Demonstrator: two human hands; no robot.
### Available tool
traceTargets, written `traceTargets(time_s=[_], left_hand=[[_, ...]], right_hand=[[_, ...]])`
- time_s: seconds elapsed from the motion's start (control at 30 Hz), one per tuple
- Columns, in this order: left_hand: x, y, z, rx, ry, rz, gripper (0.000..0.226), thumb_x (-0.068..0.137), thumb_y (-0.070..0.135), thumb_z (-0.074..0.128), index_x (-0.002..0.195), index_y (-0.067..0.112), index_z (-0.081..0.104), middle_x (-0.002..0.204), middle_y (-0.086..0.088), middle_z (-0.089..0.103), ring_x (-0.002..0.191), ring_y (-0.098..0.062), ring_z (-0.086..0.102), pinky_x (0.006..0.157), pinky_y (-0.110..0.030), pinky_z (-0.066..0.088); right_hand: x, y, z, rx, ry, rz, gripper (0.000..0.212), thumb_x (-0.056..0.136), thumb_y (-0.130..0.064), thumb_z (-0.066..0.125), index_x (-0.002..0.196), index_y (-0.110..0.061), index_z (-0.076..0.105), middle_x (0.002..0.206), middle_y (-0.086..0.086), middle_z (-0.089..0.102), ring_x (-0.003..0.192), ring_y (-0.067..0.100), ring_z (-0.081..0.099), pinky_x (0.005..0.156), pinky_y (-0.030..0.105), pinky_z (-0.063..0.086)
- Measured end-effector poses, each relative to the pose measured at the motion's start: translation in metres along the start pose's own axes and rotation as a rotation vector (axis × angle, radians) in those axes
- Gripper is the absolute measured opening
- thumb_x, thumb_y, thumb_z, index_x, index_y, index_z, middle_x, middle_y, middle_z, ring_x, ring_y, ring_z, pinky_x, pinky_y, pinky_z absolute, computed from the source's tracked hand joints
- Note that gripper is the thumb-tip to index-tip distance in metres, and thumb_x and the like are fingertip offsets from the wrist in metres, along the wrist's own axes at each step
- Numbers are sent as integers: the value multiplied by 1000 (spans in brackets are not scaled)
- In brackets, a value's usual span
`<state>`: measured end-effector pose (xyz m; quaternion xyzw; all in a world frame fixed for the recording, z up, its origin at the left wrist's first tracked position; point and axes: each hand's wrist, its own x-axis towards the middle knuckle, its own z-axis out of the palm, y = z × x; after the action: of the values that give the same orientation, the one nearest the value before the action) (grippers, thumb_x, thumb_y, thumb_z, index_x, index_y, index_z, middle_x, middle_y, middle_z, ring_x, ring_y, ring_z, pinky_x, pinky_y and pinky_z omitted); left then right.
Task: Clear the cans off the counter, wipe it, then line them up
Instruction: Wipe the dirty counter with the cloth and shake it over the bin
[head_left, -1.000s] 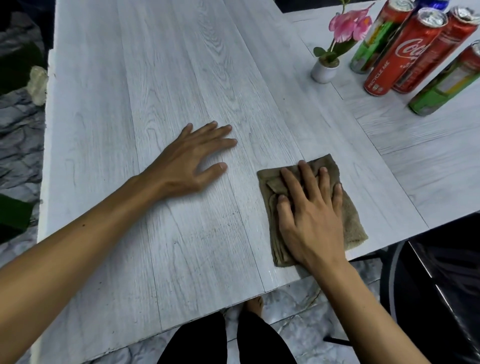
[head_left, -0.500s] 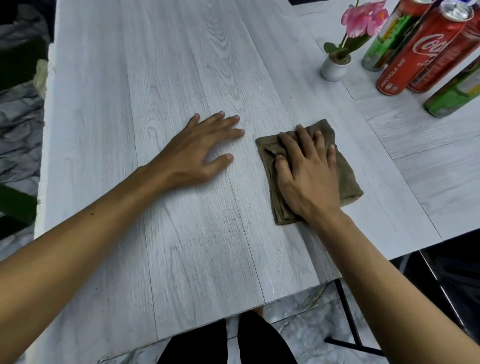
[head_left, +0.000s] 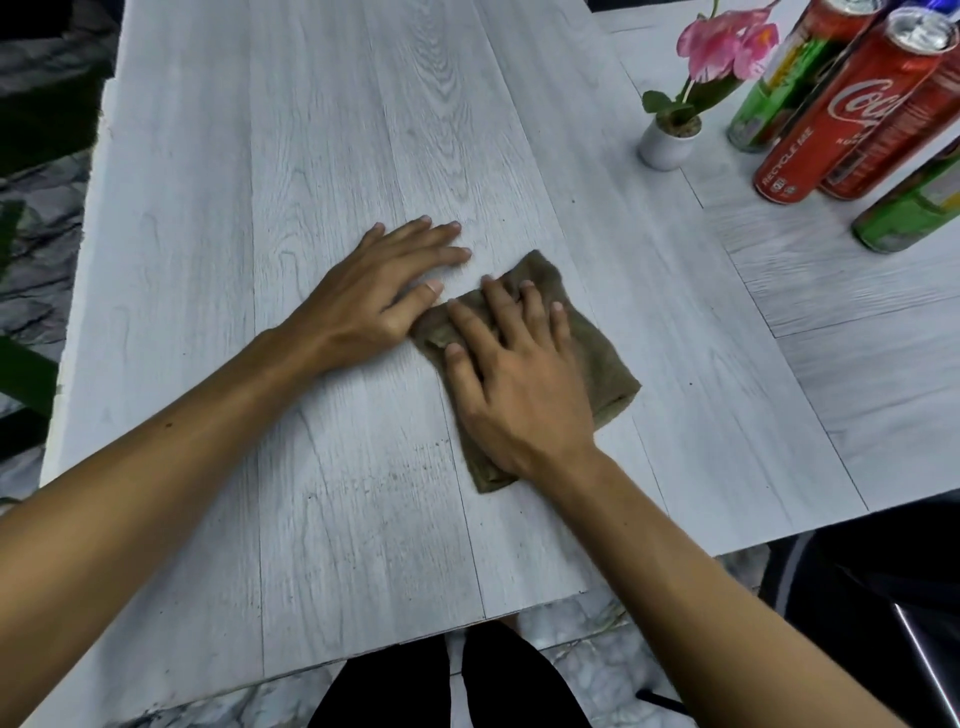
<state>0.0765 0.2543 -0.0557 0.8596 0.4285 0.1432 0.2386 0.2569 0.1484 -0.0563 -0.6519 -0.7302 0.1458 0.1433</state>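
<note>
Right hand (head_left: 519, 384) flat, pressing folded olive-brown cloth (head_left: 602, 358), left hand (head_left: 379, 296) flat on grey wood counter (head_left: 311, 156) beside it; tall red and green drink cans (head_left: 831, 119) stand far right of both, so a long rightward stroke risks toppling them.

red can (head_left: 836, 111): "RECYCLE ME" near base | white script "Co…" (cut off by neighbouring can) | other cans' labels unreadable
</note>
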Motion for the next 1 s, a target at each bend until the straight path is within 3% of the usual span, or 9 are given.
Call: traceTargets(time_s=[0.3, 0.4, 0.7, 1.0], left_hand=[[-4, 3, 7, -27, 52, -50, 49, 104, 35, 42, 152, 31, 47, 165, 12, 31, 157, -9, 16, 128, -49, 7], [-7, 10, 13, 7, 39, -35, 51, 101, 40, 47, 152, 33, 47, 166, 12, 30, 157, -8, 15, 128, -50, 8], [-16, 37, 28, 2, 35, -15, 50, 104, 44, 43, 152, 32, 48, 166, 11, 30, 157, -7, 14, 128, -51, 6], [-11, 52, 34, -10, 34, 1, 49, 104, 46, 41, 152, 34, 47, 166, 16, 30, 156, -2, 13, 128, -50, 7]], right_hand=[[-49, -37, 18, 42, -78, -274, 45, 103, -42, 38, 142, -27, 58, 165, 8, 33, 155, 33, 15, 126, 49, 4], [-65, -27, 16, 35, -93, -308, 46, 103, -42, 37, 144, -30, 54, 166, 5, 30, 156, 31, 13, 126, 50, 4], [-97, 4, 3, 12, -103, -259, 50, 102, -46, 38, 150, -34, 48, 168, 2, 26, 157, 30, 11, 125, 53, 5], [-105, 39, -13, -3, -21, -86, 52, 99, -50, 40, 149, -36, 50, 167, 0, 29, 157, 29, 14, 125, 55, 8]])
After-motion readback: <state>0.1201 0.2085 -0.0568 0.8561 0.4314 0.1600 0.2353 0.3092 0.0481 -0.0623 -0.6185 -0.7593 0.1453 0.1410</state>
